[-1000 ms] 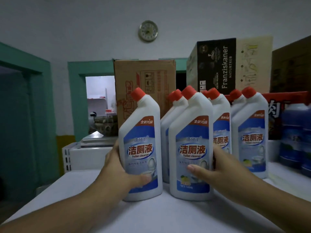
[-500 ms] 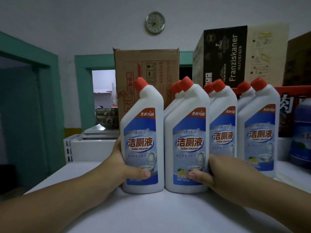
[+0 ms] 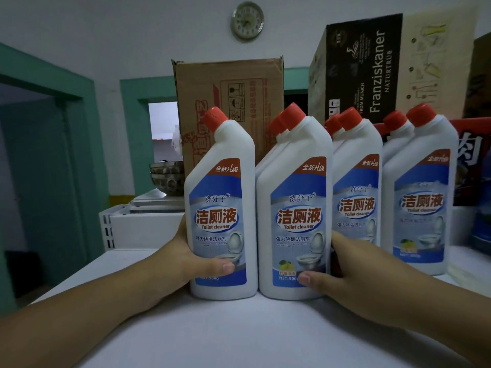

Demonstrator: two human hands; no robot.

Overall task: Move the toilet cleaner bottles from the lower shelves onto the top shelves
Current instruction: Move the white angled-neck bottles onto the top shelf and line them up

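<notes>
Grip, left hand: wrapped round the lower body of the left bottle, thumb across the front label, fingers hidden behind.
Grip, right hand: curled round the second bottle, thumb low on the label, fingers between it and the third bottle.
Position of the held bottles: both upright on the white top shelf, sides touching near the base.
Step in hand (judged): setting the pair down and squaring it with the row.
Doing it well: each base should sit flat before release; the hands should let go sideways and low, since the tall, narrow bodies would tip easily; the right fingers need to slide out without nudging the third bottle.
Count, toilet cleaner bottles: seven red caps visible, four in front (the fourth bottle at the right) and three behind.
Count, cartons behind: one brown carton, one black carton; more at the right edge, unclear.
Count, wall clock: one.
</notes>
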